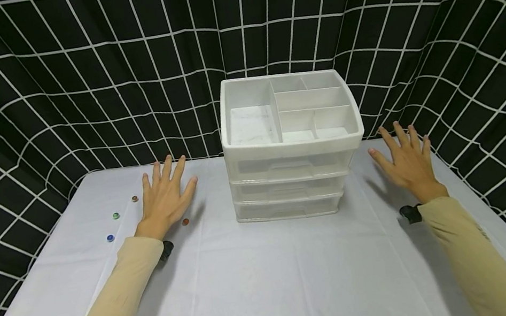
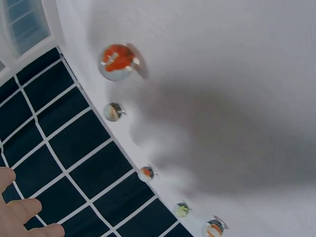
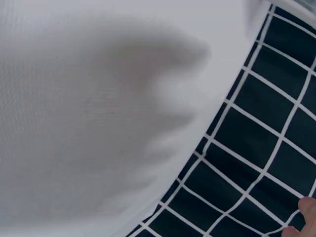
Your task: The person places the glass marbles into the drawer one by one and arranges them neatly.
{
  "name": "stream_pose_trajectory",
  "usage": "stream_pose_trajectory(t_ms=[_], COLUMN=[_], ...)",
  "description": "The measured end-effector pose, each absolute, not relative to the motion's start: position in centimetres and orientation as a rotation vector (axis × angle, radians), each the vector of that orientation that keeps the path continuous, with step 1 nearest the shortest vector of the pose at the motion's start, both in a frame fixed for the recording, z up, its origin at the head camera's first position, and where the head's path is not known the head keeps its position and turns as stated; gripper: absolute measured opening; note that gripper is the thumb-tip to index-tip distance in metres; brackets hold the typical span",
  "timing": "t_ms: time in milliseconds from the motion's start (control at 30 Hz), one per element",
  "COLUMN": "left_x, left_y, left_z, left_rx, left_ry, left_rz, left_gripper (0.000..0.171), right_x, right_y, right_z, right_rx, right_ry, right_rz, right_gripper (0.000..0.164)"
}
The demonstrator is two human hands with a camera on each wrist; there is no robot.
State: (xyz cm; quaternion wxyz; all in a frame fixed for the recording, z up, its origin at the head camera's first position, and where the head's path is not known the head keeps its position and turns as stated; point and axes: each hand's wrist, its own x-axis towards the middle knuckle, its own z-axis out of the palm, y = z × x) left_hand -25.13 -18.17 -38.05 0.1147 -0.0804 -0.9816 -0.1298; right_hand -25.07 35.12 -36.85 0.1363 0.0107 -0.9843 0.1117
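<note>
My left hand (image 1: 162,200) is spread with its fingers straight and holds nothing; it casts a shadow on the cloth. Around it lie small glass marbles: an orange one (image 1: 186,222) right of the wrist, and a brownish one (image 1: 134,199), a green one (image 1: 116,215) and a blue one (image 1: 110,238) to the left. Up close in the left wrist view, a clear marble with an orange swirl (image 2: 117,61) heads a row of several. Spread and holding nothing too, my right hand (image 1: 409,163) is right of a white plastic drawer unit (image 1: 293,149). Its fingertips (image 3: 307,212) barely show in the right wrist view.
Between the hands stands the drawer unit, with three translucent drawers, all pushed in, and a divided top tray (image 1: 253,125). A white cloth covers the table (image 1: 270,280). Black curtain with a white grid (image 1: 123,63) hangs at the back and both sides.
</note>
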Motion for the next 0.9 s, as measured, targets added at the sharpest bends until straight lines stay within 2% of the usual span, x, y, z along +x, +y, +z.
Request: stream_pose_trajectory(t_ms=[900], left_x=[-22.0], left_y=[-15.7], left_z=[-35.6], left_rx=[-0.352], left_ry=[-2.771], left_rz=[-0.515], left_gripper=[0.062], right_x=[-23.1], right_y=[33.0], right_z=[-33.9], right_rx=[0.194], right_ry=[-2.654], right_rz=[0.598], right_gripper=[0.071])
